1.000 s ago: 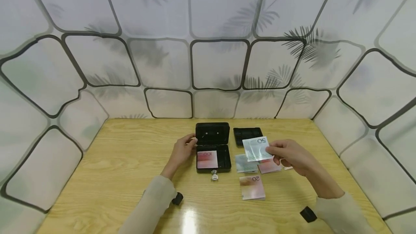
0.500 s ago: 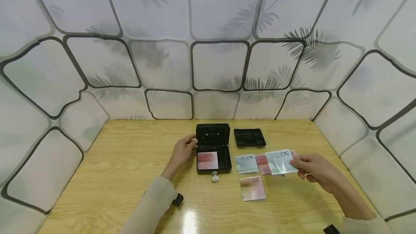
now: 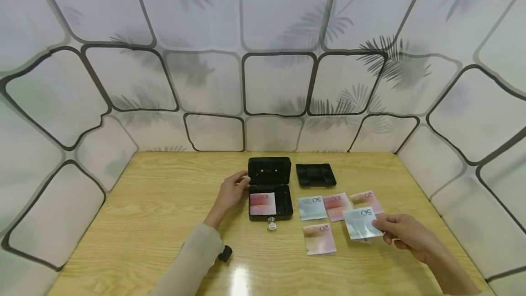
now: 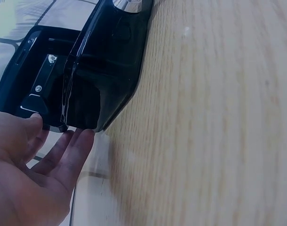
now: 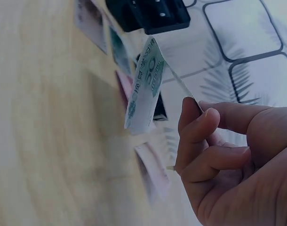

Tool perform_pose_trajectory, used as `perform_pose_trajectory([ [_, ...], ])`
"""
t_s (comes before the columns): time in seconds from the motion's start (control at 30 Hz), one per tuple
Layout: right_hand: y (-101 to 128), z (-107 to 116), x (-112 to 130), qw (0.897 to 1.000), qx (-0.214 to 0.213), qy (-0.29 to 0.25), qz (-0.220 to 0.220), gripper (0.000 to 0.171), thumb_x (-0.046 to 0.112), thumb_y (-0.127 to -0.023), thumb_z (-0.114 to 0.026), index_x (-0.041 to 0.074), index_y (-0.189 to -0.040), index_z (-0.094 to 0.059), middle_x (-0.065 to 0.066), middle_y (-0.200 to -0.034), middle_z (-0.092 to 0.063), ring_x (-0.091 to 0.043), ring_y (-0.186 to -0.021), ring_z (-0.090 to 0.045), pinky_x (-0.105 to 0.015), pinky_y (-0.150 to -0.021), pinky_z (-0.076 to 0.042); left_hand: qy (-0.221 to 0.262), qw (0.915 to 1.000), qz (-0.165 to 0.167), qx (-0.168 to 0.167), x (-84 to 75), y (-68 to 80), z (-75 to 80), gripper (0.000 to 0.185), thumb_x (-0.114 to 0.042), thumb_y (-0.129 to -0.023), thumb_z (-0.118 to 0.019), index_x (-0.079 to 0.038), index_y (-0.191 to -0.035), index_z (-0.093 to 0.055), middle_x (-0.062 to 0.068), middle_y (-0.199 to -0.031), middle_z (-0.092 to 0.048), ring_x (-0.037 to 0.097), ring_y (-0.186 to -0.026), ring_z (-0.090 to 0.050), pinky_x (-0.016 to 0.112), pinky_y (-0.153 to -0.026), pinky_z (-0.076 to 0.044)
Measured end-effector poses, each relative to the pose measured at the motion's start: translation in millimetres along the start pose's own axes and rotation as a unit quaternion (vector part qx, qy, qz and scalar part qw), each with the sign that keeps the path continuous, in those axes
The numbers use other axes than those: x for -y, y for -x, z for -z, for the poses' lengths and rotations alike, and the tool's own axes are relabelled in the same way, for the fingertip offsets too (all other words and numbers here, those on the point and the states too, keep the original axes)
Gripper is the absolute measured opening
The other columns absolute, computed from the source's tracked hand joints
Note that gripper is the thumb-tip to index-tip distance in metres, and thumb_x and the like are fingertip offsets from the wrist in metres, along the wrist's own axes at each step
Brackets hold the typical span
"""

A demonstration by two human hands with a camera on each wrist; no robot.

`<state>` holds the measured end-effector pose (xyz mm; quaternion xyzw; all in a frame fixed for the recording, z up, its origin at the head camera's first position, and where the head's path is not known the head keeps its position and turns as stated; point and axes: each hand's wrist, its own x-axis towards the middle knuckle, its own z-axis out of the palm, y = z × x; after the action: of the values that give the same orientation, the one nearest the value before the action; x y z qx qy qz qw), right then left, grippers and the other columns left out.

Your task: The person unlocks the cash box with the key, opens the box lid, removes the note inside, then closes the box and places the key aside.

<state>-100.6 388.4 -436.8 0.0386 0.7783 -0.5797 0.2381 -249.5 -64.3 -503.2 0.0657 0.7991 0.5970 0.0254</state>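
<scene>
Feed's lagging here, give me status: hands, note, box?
Left hand touching open black metal cash box. Right hand pinching green 50 banknote above wooden table. Nothing blocking.

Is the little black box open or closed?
Open. The black box has its lid standing up, with a pink banknote lying inside.

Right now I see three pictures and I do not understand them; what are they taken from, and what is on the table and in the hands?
No machine here: a person wears one camera on the head and one on each wrist. The head view shows a wooden table with an open black cash box, a 100 note inside, a black tray and four banknotes lying flat. The left hand touches the box's side with straight fingers. The right hand pinches a green 50 note, seen close in the right wrist view.
</scene>
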Motion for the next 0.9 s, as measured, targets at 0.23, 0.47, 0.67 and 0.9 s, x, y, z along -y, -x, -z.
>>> perform_pose_trajectory([
  [0.23, -7, -14, -15, 1.0, 0.012, 0.014, -0.008, 0.025, 0.024, -0.106, -0.06, 0.006, -0.092, -0.072, 0.004, -0.07, -0.056, -0.004, -0.058, -0.043, -0.016, -0.05, -0.033, 0.001, 1.0, 0.003, 0.0, 2.6, -0.9, -0.1, 0.033, -0.012, -0.107, -0.058, 0.002, -0.136, -0.063, 0.025, -0.121, -0.07, 0.03, -0.094, -0.074, 0.039, -0.077, -0.064],
  [0.47, -12, -18, -23, 1.0, 0.009, 0.028, 0.002, 0.026, 0.021, -0.105, -0.061, -0.002, -0.097, -0.072, 0.003, -0.069, -0.056, -0.003, -0.056, -0.041, -0.015, -0.048, -0.033, -0.006, 1.0, -0.002, 0.001, 2.6, -1.5, 1.1, 0.033, -0.013, -0.107, -0.058, 0.001, -0.137, -0.063, 0.025, -0.122, -0.07, 0.031, -0.095, -0.073, 0.039, -0.078, -0.064],
  [0.67, -16, -22, -32, 0.999, -0.018, 0.051, 0.009, 0.027, 0.019, -0.104, -0.063, -0.006, -0.098, -0.072, 0.002, -0.066, -0.056, -0.003, -0.053, -0.04, -0.016, -0.047, -0.032, -0.011, 0.9999, -0.005, -0.002, 2.3, -1.8, 1.7, 0.033, -0.012, -0.107, -0.059, 0.002, -0.136, -0.063, 0.025, -0.122, -0.07, 0.031, -0.097, -0.073, 0.039, -0.079, -0.063],
  [0.9, -18, -28, -36, 0.998, -0.034, 0.059, 0.013, 0.029, 0.018, -0.102, -0.065, -0.009, -0.094, -0.069, 0.003, -0.062, -0.055, -0.003, -0.048, -0.037, -0.016, -0.044, -0.031, -0.009, 0.9999, -0.004, -0.002, 1.3, -0.9, 1.5, 0.033, -0.012, -0.107, -0.059, 0.002, -0.136, -0.063, 0.025, -0.121, -0.07, 0.031, -0.096, -0.073, 0.039, -0.079, -0.064],
])
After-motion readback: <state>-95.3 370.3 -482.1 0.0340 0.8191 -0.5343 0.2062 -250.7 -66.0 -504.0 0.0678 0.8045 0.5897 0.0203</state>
